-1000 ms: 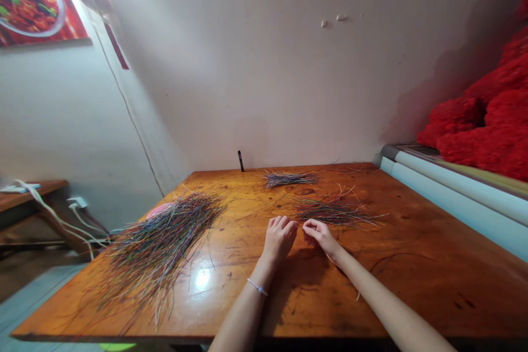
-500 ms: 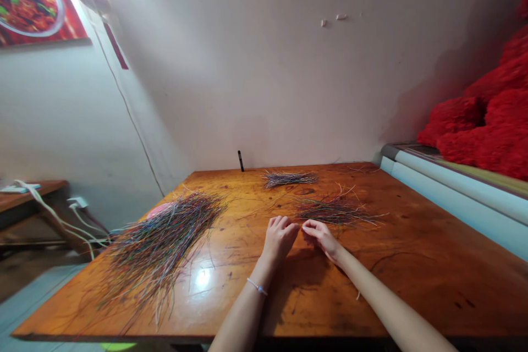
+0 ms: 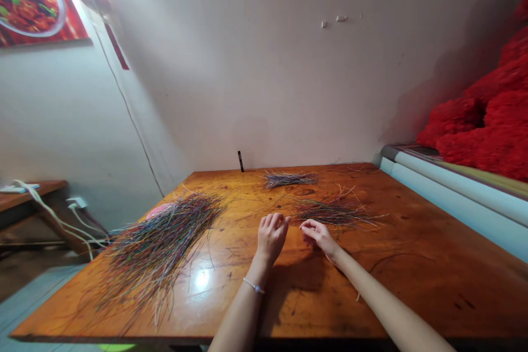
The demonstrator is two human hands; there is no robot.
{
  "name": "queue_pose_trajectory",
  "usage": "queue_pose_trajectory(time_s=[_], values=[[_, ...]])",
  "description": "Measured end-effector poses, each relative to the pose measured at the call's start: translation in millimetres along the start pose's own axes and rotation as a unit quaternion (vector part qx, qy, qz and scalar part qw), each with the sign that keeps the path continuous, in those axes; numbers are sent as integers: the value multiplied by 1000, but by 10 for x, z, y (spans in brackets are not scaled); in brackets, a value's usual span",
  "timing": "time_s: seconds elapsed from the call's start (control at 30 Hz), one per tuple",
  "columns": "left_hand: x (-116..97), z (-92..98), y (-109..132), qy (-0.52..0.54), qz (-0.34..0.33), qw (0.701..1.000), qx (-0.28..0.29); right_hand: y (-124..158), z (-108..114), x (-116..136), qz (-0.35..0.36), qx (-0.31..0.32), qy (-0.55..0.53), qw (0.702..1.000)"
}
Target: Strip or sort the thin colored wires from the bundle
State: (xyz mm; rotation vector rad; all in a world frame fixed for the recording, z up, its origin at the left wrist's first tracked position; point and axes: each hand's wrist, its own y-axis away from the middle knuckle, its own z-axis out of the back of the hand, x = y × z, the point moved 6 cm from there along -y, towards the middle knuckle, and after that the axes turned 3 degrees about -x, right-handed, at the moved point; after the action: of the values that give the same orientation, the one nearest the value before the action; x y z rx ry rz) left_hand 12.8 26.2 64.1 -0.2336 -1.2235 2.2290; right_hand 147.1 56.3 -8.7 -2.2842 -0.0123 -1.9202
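My left hand [image 3: 273, 237], a beaded bracelet [image 3: 253, 286] on its wrist, hovers over the middle of the wooden table with its fingers curled in. Just to its right, my right hand [image 3: 320, 238] has thumb and forefinger pinched together. A small gap parts the two hands. Anything in either grip is too thin to make out. Right behind my right hand lies a loose bundle of thin coloured wires [image 3: 334, 212]. A smaller, tidier wire bundle [image 3: 290, 179] is farther back. On the left spreads a large heap of multicoloured wires [image 3: 165, 242].
A black pen-like stick [image 3: 240, 161] stands at the table's [image 3: 412, 297] back edge by the wall. Something pink [image 3: 160, 210] shows under the heap. Pale blue rolls [image 3: 454, 206] and fluffy red material [image 3: 487, 126] border the right side. A thin strand [image 3: 396, 256] curves beside my right forearm.
My left hand has shifted a little to the left, widening the gap between the hands. My right hand has hardly moved. The wire bundles look the same.
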Motion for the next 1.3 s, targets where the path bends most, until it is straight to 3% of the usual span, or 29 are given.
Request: queue_pose_trajectory(time_s=[0.33,0.8,1.03,1.3], values=[[-56,39,39,-26,-17,997,-68,-13,-25,-45,6,15,26,1000],[63,-37,61,21,30,998,-56,-17,-35,-89,15,31,57,998],[375,-117,75,31,151,986,-62,-17,-16,-83,49,12,99,994],[912,-34,205,-9,322,945,-53,-35,164,-12,146,-84,201,965]])
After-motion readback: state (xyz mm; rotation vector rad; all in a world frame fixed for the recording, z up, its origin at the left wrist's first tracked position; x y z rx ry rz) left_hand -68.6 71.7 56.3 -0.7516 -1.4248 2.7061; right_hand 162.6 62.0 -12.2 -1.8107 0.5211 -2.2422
